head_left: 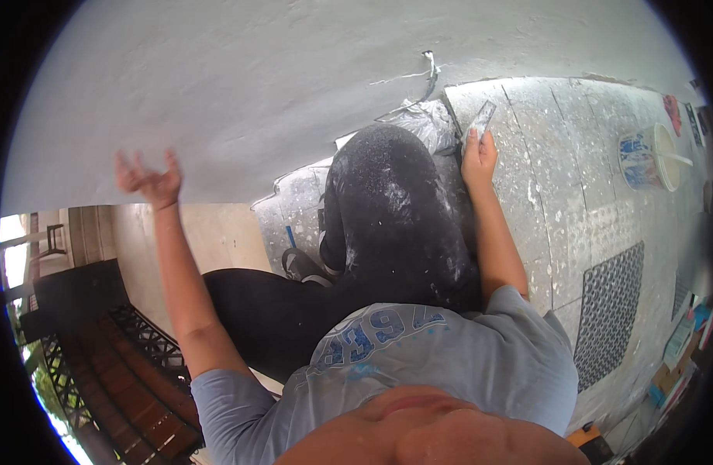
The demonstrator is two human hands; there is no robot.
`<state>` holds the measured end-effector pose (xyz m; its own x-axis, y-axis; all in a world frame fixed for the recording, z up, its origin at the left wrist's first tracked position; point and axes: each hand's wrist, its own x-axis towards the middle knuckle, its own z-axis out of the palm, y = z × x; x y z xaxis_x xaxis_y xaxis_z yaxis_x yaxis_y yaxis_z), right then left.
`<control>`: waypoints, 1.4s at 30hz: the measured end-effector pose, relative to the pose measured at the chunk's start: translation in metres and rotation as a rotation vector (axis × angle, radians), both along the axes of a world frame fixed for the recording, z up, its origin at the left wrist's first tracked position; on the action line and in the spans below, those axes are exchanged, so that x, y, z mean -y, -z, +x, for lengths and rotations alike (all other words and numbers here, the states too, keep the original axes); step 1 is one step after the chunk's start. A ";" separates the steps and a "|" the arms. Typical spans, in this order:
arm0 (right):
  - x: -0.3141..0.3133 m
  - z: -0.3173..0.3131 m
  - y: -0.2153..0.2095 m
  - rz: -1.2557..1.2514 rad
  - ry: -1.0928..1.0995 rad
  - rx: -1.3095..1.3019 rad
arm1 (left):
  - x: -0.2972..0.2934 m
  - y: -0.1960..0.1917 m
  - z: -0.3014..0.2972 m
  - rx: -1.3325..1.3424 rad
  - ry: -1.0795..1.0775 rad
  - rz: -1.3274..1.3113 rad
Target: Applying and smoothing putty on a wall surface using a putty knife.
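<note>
A putty knife [482, 118] is gripped in the right hand [477, 157], its blade jutting beyond the fingers toward the far tiled floor [573, 194]. The left hand [148, 180] is held open against the grey wall [255, 85], gripping nothing. The knife's handle is hidden inside the fist.

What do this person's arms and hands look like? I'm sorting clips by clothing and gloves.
Both forearms are bare, and neither the left hand nor the right hand wears a glove. Short grey sleeves of a T-shirt with blue print end above the elbows. No watch, ring or wristband can be made out in this view.
</note>
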<state>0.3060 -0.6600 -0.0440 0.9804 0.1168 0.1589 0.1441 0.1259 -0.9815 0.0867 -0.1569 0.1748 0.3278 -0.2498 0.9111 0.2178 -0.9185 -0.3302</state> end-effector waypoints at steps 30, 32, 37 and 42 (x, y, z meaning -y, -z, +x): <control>0.006 -0.007 -0.007 0.268 -0.223 -0.143 | 0.225 -0.062 0.200 -0.208 0.040 0.253; 0.005 -0.006 -0.006 0.264 -0.225 -0.139 | 0.224 -0.032 0.203 -0.496 0.115 0.326; 0.011 -0.006 -0.004 0.160 -0.224 -0.133 | 0.212 0.008 0.157 -1.762 0.016 0.585; 0.008 -0.005 -0.002 0.049 -0.172 -0.005 | 0.167 -0.006 0.112 -1.334 0.342 0.301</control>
<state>0.3008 -0.6678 -0.0417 0.9474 0.2750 0.1636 0.1113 0.1959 -0.9743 0.1983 -0.3244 0.1809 0.7745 -0.6183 -0.1337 -0.6264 -0.7200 -0.2989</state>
